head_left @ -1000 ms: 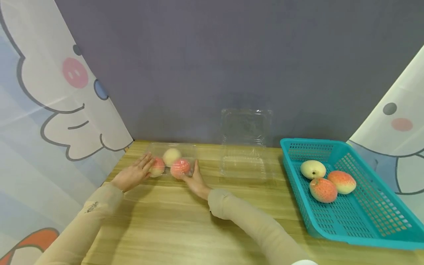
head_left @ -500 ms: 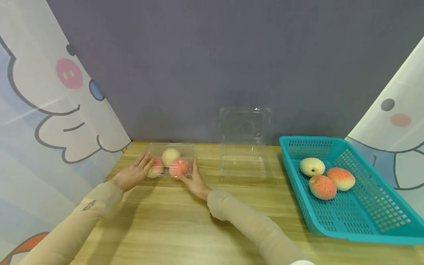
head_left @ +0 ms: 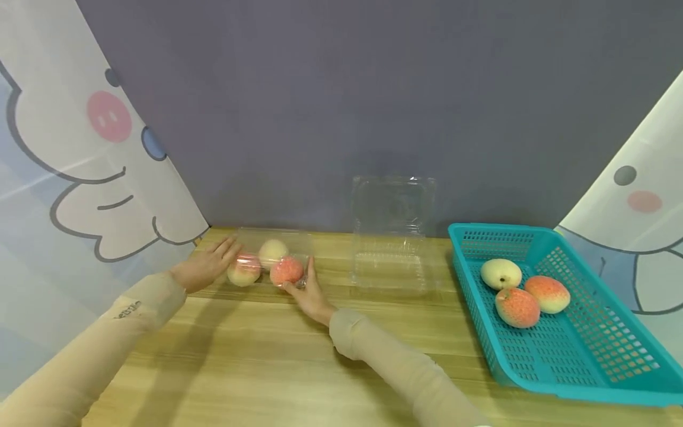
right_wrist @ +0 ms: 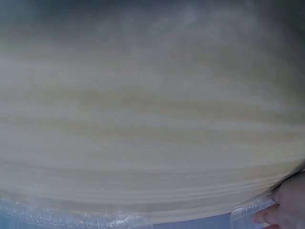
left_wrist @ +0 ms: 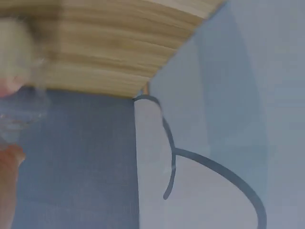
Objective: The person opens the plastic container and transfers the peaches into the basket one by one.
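A clear plastic box lies at the table's back left, with a red-and-cream peach, a pale peach and a redder peach under its plastic. My left hand reaches to its left side, fingers extended and close together. At the front right corner, my right hand grips the box between thumb and fingers. In the left wrist view, part of the left hand shows beside the blurred box. Fingers of the right hand appear at the lower right of the right wrist view.
A second clear box stands open at the back middle, its lid raised near the grey backdrop. At the right, a teal basket holds three peaches. Patterned cloth hangs at both sides.
My left hand has shifted a little to the left, uncovering more of the left peach. My right hand keeps its place at the box corner. The head view has shifted slightly.
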A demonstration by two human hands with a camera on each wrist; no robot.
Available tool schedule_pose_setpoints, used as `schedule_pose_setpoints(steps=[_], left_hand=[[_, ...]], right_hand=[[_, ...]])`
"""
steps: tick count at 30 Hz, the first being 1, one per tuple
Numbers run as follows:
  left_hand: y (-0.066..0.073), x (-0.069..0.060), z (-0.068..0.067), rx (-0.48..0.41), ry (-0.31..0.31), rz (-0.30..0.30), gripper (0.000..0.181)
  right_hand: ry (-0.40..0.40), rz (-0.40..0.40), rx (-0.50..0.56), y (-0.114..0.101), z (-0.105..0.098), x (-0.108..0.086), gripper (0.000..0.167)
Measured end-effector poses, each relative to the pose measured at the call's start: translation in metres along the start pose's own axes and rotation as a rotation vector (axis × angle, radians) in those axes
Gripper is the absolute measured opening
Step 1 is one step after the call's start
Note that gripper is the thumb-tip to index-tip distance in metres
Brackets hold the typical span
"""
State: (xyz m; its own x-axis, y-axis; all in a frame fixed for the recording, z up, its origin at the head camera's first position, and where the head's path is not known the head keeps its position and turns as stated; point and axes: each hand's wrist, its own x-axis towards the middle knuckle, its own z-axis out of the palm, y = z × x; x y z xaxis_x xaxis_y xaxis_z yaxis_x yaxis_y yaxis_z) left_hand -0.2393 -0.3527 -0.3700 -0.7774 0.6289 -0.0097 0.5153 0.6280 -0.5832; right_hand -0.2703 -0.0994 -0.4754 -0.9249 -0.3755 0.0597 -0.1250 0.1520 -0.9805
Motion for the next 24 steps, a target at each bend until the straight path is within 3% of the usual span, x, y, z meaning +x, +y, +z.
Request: schedule_pose_setpoints(steps=[3, 6, 8, 12, 14, 19, 22, 24], left_hand=[[-0.003, 0.010, -0.009, -0.386, 0.012, -0.109, 0.070], [-0.005, 0.018, -0.018, -0.581, 0.015, -0.203, 0.064], [-0.007, 0.022, -0.023, -0.628, 0.060, -0.282, 0.058], [-0.014, 0.026, -0.030, -0.603, 0.171, -0.418, 0.052], [-0.019, 0.027, -0.032, -0.625, 0.185, -0.441, 0.052], [-0.033, 0.034, -0.034, -0.676, 0.209, -0.406, 0.056], [-0.042, 0.040, -0.036, -0.678, 0.326, -0.442, 0.042], [-0.047, 0.045, -0.037, -0.639, 0.414, -0.502, 0.031]], right_hand=[[0.006, 0.004, 0.006, -0.001, -0.002, 0.001, 0.096], [0.007, 0.021, 0.015, 0.000, -0.003, -0.002, 0.095], [0.005, 0.032, 0.014, 0.001, -0.003, -0.003, 0.094], [0.001, 0.022, 0.006, -0.001, -0.003, -0.003, 0.093], [0.003, 0.008, 0.000, -0.002, -0.002, -0.002, 0.092], [0.021, 0.006, -0.030, -0.004, -0.001, -0.001, 0.090], [0.037, 0.005, -0.054, -0.003, -0.001, -0.002, 0.090], [0.036, 0.002, -0.055, -0.003, 0.001, -0.002, 0.090]])
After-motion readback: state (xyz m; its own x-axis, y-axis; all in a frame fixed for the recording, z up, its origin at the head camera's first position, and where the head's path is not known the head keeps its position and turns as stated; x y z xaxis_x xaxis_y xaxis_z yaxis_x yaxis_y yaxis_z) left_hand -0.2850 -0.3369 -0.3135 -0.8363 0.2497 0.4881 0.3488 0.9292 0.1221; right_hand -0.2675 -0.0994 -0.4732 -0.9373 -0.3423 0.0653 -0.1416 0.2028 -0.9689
